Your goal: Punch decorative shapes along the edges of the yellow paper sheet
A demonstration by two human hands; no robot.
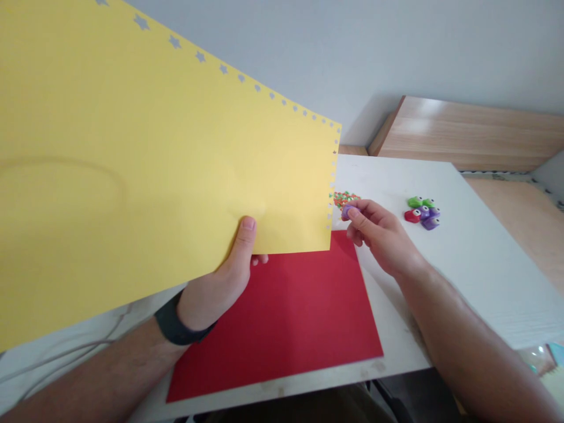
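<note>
A large yellow sheet of paper [176, 153] is held up on the left, gripped near its lower edge by my left hand [238, 258], thumb in front and the other fingers mostly hidden behind. Star-shaped and other small holes run along its top edge and down its right edge. My right hand [383, 235] pinches a small purple craft punch [348, 212] just beside that right edge, apart from the paper's lower corner. Beneath both hands, a red sheet of paper [299, 317] lies on the white table [476, 276].
Several craft punches [423, 212] in green, red and purple sit grouped on the right of the table. Small green and orange paper bits [346, 198] lie in a pile behind my right hand. Cables [74, 358] cross the lower left. A wooden panel [471, 132] stands at the back right.
</note>
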